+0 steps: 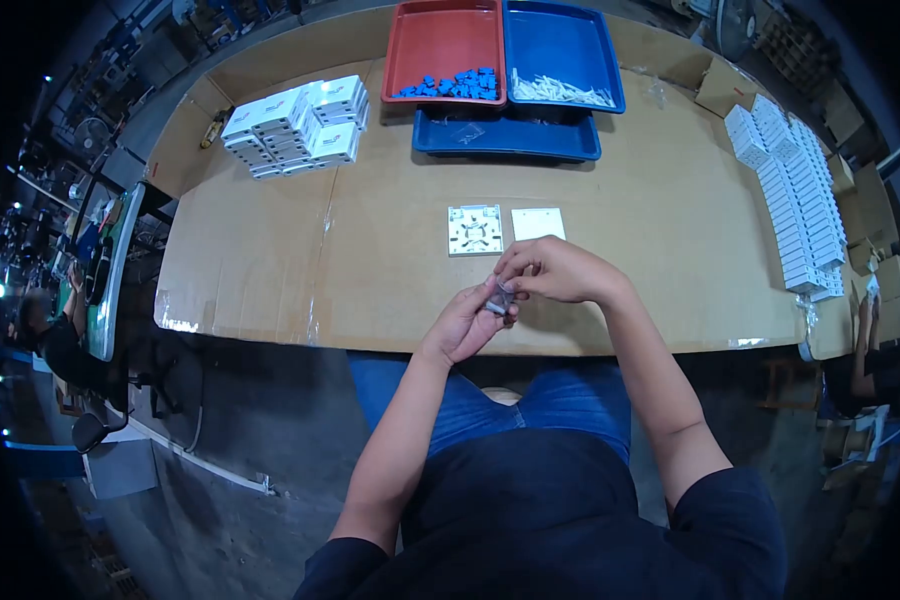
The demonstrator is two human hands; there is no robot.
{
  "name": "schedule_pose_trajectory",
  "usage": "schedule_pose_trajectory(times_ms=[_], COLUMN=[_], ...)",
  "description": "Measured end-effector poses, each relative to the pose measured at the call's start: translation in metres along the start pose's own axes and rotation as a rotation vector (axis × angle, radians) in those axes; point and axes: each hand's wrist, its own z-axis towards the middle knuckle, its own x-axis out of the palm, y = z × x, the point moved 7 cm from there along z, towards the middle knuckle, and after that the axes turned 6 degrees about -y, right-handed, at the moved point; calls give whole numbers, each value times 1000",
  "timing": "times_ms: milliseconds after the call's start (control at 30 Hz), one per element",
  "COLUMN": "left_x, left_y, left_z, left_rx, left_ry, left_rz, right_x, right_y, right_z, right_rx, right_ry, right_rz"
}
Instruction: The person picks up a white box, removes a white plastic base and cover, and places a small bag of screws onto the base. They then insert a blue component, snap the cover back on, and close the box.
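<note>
Above the front edge of the table, my left hand [467, 322] and my right hand [558, 270] meet around a small see-through bag [499, 297]. My left fingers cradle it from below, while the right thumb and fingertips pinch its upper part. Something small and greyish is inside, too small to name. Just beyond my hands lies a square white plastic tray-like part [475, 230] with dark slots and moulded shapes. Beside it on the right is a flat white square cover [538, 223], partly hidden by my right hand.
A red tray [444, 40] with blue pieces and a blue tray [562, 40] with white pieces stand at the back, above a lower blue tray [505, 142]. White boxes [295, 125] are stacked left; white units [795, 205] line the right. Other people sit at both sides.
</note>
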Motion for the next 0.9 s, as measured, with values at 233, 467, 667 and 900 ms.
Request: schedule_pose_trajectory(times_ms=[233, 467, 667, 900], left_x=[6, -22, -6, 0], left_y=[-1, 10, 5, 2], left_z=[-2, 0, 0, -1], left_rx=[-21, 36, -12, -18], left_ry=[30, -55, 28, 1], left_rz=[-72, 2, -117, -122], right_x=[4, 33, -19, -190], right_y=[-4, -10, -23, -68], right_z=[-1, 1, 13, 65], right_rx=[36, 48, -52, -87], right_ry=[21, 199, 20, -648], right_rz=[84, 76, 78, -171])
